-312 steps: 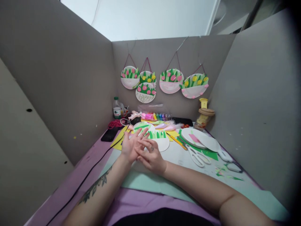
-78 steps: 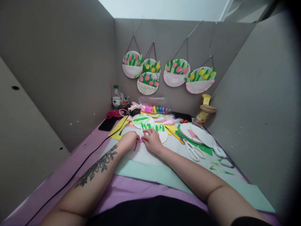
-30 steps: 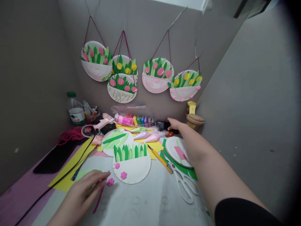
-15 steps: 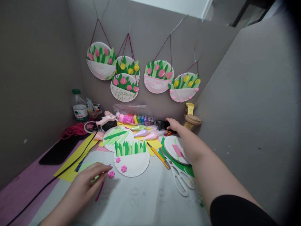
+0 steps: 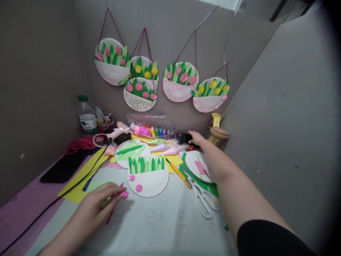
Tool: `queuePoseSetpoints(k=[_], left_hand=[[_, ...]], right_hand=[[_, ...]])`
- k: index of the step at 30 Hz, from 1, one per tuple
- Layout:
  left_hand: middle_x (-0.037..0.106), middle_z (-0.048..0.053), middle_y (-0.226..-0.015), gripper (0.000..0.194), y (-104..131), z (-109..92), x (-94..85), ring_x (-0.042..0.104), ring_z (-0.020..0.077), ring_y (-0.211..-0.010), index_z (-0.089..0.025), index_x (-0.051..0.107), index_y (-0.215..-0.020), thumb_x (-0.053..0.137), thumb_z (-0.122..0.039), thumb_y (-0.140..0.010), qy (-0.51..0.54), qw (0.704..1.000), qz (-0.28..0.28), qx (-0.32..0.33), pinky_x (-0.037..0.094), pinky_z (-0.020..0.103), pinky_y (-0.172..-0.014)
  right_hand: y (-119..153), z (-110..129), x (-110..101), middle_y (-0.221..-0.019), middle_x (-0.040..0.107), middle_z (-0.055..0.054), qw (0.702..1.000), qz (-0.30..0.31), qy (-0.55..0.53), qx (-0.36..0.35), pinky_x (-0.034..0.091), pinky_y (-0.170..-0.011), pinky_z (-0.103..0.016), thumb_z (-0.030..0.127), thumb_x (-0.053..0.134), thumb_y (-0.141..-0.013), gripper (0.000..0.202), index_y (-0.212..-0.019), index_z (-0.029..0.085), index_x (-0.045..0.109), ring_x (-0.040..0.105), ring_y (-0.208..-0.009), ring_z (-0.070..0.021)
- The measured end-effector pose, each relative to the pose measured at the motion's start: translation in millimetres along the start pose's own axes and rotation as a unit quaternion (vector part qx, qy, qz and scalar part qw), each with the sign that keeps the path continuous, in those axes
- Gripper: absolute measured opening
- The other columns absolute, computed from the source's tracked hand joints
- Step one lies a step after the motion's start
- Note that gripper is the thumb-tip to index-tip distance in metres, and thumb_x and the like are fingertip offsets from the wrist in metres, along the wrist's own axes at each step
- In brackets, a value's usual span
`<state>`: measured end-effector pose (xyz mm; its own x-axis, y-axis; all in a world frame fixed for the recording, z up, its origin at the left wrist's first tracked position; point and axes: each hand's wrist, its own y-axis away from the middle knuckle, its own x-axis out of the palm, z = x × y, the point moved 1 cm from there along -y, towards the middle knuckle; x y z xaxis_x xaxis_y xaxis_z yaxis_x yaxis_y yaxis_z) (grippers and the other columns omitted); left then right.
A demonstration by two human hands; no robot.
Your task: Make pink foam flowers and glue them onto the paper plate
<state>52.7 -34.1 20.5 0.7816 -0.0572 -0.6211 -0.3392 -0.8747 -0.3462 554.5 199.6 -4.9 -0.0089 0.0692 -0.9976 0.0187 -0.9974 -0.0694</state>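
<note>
At the lower left, my left hand point(image 5: 102, 201) is closed in a pinch, with a small pink flower point(image 5: 125, 194) at its fingertips. A thin magenta stick point(image 5: 110, 214) passes beneath that hand; I cannot tell whether it is gripped too. My right hand point(image 5: 196, 138) reaches to the back of the table, fingers curled on the end of a black object point(image 5: 183, 138) whose kind I cannot make out. Between the hands lies a white half-plate basket point(image 5: 151, 183) with green paper leaves along its top and two pink flowers on its left side.
White scissors point(image 5: 201, 199) and a yellow craft knife point(image 5: 178, 173) lie right of the basket. Behind are a plate of leaf strips point(image 5: 124, 160), a pink glue gun point(image 5: 119, 131) with a black cable, and bagged coloured clay point(image 5: 151, 132). Decorated plates point(image 5: 181, 90) hang on the wall.
The view has tilted slightly, so the scene sits a little higher. My left thumb appears closer to the pink flower; my right hand stays at the black object.
</note>
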Motion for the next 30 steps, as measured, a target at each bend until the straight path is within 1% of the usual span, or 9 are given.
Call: queuePoseSetpoints(k=[5, 8, 12, 17, 19, 24, 26, 28, 30], left_hand=[[0.072, 0.006, -0.086, 0.035, -0.5, -1.9, 3.7, 0.065, 0.0162, -0.074, -0.024, 0.074, -0.090, 0.048, -0.048, -0.088, -0.006, 1.000, 0.006, -0.012, 0.050, 0.021, -0.063], [0.072, 0.005, -0.086, 0.033, -1.4, -1.2, 2.7, 0.065, 0.0158, -0.074, -0.025, 0.074, -0.090, 0.050, -0.048, -0.087, -0.005, 1.000, 0.017, -0.011, 0.051, 0.021, -0.063], [0.073, 0.006, -0.087, 0.034, -1.9, -1.7, 0.6, 0.065, 0.0166, -0.074, -0.024, 0.074, -0.088, 0.050, -0.049, -0.087, -0.009, 1.000, 0.011, -0.008, 0.051, 0.021, -0.063], [0.073, 0.007, -0.085, 0.037, -1.7, 2.4, -0.1, 0.066, 0.0165, -0.074, -0.023, 0.074, -0.087, 0.047, -0.048, -0.088, -0.012, 1.000, 0.003, -0.004, 0.051, 0.021, -0.062], [0.073, 0.006, -0.086, 0.036, -1.6, 7.0, -0.7, 0.066, 0.0162, -0.074, -0.024, 0.074, -0.088, 0.048, -0.048, -0.088, -0.017, 1.000, 0.010, 0.004, 0.051, 0.021, -0.061], [0.073, 0.005, -0.088, 0.031, -1.8, 15.8, -1.8, 0.067, 0.0163, -0.076, -0.026, 0.075, -0.090, 0.053, -0.048, -0.085, -0.016, 0.999, 0.029, 0.006, 0.051, 0.020, -0.063], [0.073, 0.005, -0.087, 0.030, -1.9, 15.7, -2.0, 0.067, 0.0164, -0.076, -0.026, 0.075, -0.090, 0.055, -0.047, -0.084, -0.008, 0.999, 0.033, 0.010, 0.051, 0.020, -0.063], [0.073, 0.005, -0.087, 0.028, -1.8, 14.6, -2.1, 0.066, 0.0162, -0.076, -0.026, 0.075, -0.090, 0.055, -0.046, -0.085, -0.003, 1.000, 0.030, 0.007, 0.051, 0.020, -0.064], [0.072, 0.005, -0.087, 0.028, -1.5, 13.4, -2.1, 0.066, 0.0158, -0.076, -0.026, 0.075, -0.090, 0.055, -0.045, -0.085, 0.000, 1.000, 0.026, 0.000, 0.051, 0.020, -0.064]], right_hand=[[1.5, -3.4, 4.2, -0.116, 0.057, -0.009, 1.000, -0.006, -0.002, 0.016, 0.042, -0.089, -0.032, 0.021, 0.075, -0.071, 0.056, -0.122, 0.023, 0.052, 0.055, -0.108, -0.0249], [3.6, -1.7, 4.0, -0.118, 0.057, -0.009, 1.000, -0.006, -0.001, 0.018, 0.042, -0.091, -0.032, 0.022, 0.075, -0.071, 0.055, -0.122, 0.023, 0.053, 0.055, -0.109, -0.0241], [1.5, 0.4, 0.7, -0.119, 0.059, -0.012, 1.000, 0.000, 0.000, 0.015, 0.043, -0.090, -0.031, 0.022, 0.076, -0.070, 0.056, -0.122, 0.019, 0.054, 0.057, -0.107, -0.0242], [-6.0, -1.5, -6.4, -0.118, 0.062, -0.013, 1.000, 0.021, 0.000, 0.006, 0.045, -0.088, -0.028, 0.024, 0.073, -0.072, 0.048, -0.118, 0.015, 0.060, 0.059, -0.105, -0.0240], [-7.2, -2.6, -9.6, -0.117, 0.063, -0.013, 0.999, 0.033, 0.000, -0.004, 0.045, -0.085, -0.026, 0.024, 0.075, -0.069, 0.049, -0.116, 0.015, 0.062, 0.060, -0.103, -0.0236], [-6.8, -3.7, -13.4, -0.119, 0.062, -0.013, 0.999, 0.044, 0.009, -0.020, 0.045, -0.085, -0.027, 0.018, 0.082, -0.058, 0.063, -0.118, 0.016, 0.061, 0.059, -0.104, -0.0249], [-6.9, -3.4, -14.0, -0.117, 0.063, -0.012, 0.999, 0.039, 0.007, -0.023, 0.045, -0.085, -0.027, 0.017, 0.079, -0.061, 0.057, -0.115, 0.017, 0.063, 0.059, -0.103, -0.0240], [-7.3, -3.1, -15.3, -0.111, 0.067, -0.009, 0.999, 0.033, 0.000, -0.020, 0.045, -0.082, -0.026, 0.016, 0.072, -0.069, 0.042, -0.110, 0.018, 0.066, 0.061, -0.097, -0.0216], [-8.0, -2.9, -17.5, -0.104, 0.070, -0.006, 1.000, 0.029, -0.007, -0.009, 0.045, -0.078, -0.024, 0.014, 0.063, -0.075, 0.032, -0.107, 0.019, 0.068, 0.063, -0.090, -0.0193]])
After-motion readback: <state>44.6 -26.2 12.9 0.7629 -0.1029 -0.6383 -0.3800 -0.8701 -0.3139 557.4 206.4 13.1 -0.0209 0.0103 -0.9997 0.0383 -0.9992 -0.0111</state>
